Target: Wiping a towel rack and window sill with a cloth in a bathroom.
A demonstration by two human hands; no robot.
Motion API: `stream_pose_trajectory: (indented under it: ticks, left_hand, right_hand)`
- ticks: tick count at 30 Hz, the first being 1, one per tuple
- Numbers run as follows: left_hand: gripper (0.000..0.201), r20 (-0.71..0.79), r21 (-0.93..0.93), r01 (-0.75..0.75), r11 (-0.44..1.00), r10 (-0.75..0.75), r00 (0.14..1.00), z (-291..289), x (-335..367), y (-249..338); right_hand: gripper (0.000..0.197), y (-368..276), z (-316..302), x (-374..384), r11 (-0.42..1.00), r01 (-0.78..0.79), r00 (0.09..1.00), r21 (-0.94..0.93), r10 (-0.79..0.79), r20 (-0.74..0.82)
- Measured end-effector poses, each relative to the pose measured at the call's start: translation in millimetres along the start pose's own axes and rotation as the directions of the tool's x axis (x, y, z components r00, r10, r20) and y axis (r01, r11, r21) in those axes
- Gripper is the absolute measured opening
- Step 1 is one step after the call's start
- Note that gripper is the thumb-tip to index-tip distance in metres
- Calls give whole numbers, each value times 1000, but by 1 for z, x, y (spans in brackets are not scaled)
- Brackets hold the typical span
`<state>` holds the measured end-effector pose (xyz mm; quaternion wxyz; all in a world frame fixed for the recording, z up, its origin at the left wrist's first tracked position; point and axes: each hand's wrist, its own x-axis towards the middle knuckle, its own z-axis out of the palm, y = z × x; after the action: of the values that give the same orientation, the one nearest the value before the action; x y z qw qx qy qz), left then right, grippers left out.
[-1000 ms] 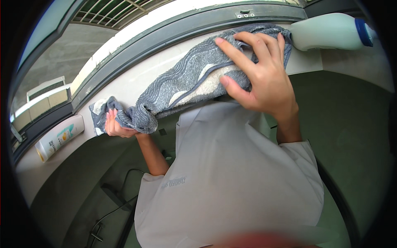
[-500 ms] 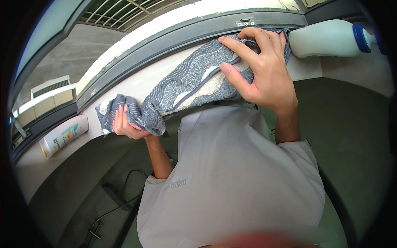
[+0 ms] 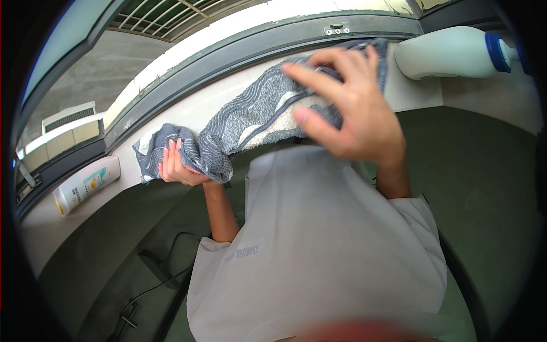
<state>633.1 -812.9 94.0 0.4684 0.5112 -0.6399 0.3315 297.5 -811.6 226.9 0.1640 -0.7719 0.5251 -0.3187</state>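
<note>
Grey-and-white towel (image 3: 242, 111), stretched along the pale windowsill (image 3: 419, 94) beside the window frame (image 3: 379, 25)! Left hand (image 3: 181, 167) has its fingers curled round the bunched end; right hand (image 3: 362, 108), blurred, fingers spread and bent, sits over the other end, near the blue-capped bottle (image 3: 444, 54).

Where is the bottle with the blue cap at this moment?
The bottle is at the upper right of the head view, on the windowsill, just right of the towel and the right hand.

Around my window frame (image 3: 376, 25)
I see a blue-capped bottle (image 3: 444, 52) near its right end, a white bottle (image 3: 85, 185) near its left, a grille (image 3: 165, 18) beyond.
</note>
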Motion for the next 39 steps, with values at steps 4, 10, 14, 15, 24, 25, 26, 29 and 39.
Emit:
stream_pose_trajectory:
  ticks: [4,10,14,15,24,25,26,29,39]
  left_hand:
    - [49,-11,-14,8,1000,-8,1000,1,0,0]
    - [49,-26,-28,-8,1000,8,1000,4,2,3]
    - [48,-33,-22,-31,999,30,999,1,2,-1]
    - [48,-33,-27,-25,999,24,999,1,2,0]
    - [47,-14,-20,-25,999,25,1000,1,-3,-1]
    - [47,-8,-12,-28,1000,28,1000,0,-3,-2]
    - [47,-1,-10,-31,999,31,1000,0,-3,-1]
    - [49,-2,-43,3,999,-4,1000,0,-4,-2]
    - [53,220,-69,-5,998,21,975,-21,19,-23]
  right_hand:
    - [48,-22,20,-2,992,98,992,86,-104,76]
    - [53,-22,21,0,989,78,988,122,-94,125]
    - [53,6,1,-2,1000,-15,1000,-26,14,-18]
    - [53,12,-3,-2,996,-62,995,-60,57,-82]
    - [52,-1,1,3,998,-35,998,43,32,62]
    - [52,-8,6,1,995,18,993,98,-29,112]
    - [53,-15,12,-2,991,56,989,118,-71,126]
    - [55,-27,21,-5,979,75,981,191,-107,164]
    - [59,-6,-3,-13,971,43,999,-235,-42,9]
